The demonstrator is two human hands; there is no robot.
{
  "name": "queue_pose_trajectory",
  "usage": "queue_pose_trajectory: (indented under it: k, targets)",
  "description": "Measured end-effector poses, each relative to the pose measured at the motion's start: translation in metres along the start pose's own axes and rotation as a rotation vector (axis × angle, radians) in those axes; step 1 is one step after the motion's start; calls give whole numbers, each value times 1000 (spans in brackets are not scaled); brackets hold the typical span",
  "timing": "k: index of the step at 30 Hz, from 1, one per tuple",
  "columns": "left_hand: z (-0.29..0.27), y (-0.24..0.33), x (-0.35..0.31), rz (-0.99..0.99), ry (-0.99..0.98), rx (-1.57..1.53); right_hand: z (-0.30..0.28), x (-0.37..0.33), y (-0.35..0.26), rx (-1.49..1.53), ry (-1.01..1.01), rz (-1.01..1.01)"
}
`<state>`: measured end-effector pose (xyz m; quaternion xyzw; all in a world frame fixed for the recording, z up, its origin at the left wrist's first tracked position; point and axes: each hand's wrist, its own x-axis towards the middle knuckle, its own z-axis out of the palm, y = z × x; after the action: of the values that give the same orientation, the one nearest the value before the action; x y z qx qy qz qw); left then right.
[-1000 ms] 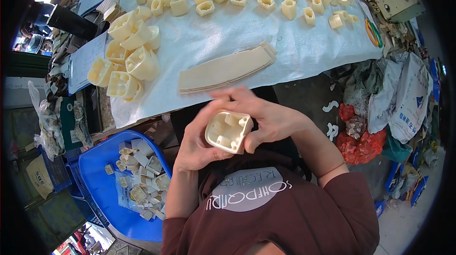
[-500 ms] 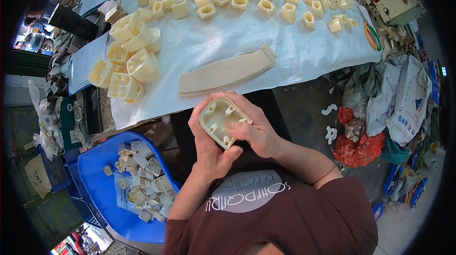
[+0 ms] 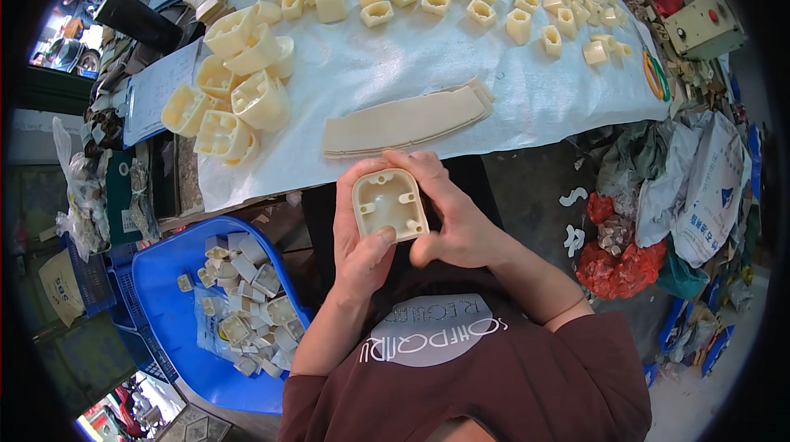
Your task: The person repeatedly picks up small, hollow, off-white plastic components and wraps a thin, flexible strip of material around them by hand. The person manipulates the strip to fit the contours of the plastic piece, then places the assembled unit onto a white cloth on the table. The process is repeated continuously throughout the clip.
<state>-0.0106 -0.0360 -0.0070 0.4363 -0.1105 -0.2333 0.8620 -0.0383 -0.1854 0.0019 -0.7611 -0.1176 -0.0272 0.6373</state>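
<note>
Both hands hold a cream-coloured, hollow plastic housing (image 3: 383,195) in front of my chest, its open side facing up. Small round posts stand inside near its corners. My left hand (image 3: 360,261) wraps the left side, with the thumb over the lower rim. My right hand (image 3: 457,224) grips the right side, fingers behind it and thumb at the lower right corner. Just beyond, strips of beige sheet (image 3: 403,123) lie stacked near the table edge. To their left, several larger cream housings (image 3: 259,100) are piled up.
Many small cream hollow pieces (image 3: 436,3) cover the far part of the white-sheeted table (image 3: 329,63). Below left stands a blue tub (image 3: 177,351) with pale parts. Red bags (image 3: 619,265) and a white sack (image 3: 704,195) are at the right. A control box (image 3: 704,20) sits far right.
The housing has turned in my hands so its rim sits straighter. My right thumb has moved from inside it to the lower right corner; my left thumb now rests over the lower rim.
</note>
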Motion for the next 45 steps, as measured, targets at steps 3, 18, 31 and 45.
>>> queue_pose_trajectory:
  k: [3, 18, 31, 45]
  targets:
    - [-12, 2, -1, -66, -82, -247, -2, 2, 3, -225, 32, -93]
    - [-5, 4, -3, -134, 49, -234, 11, 1, 5, -222, 51, -148]
    - [-5, -2, -1, -177, 1, -14, 7, 6, 12, 500, 1, 150]
    - [10, 8, 5, -167, 269, -123, 20, 2, 10, 74, 6, -44]
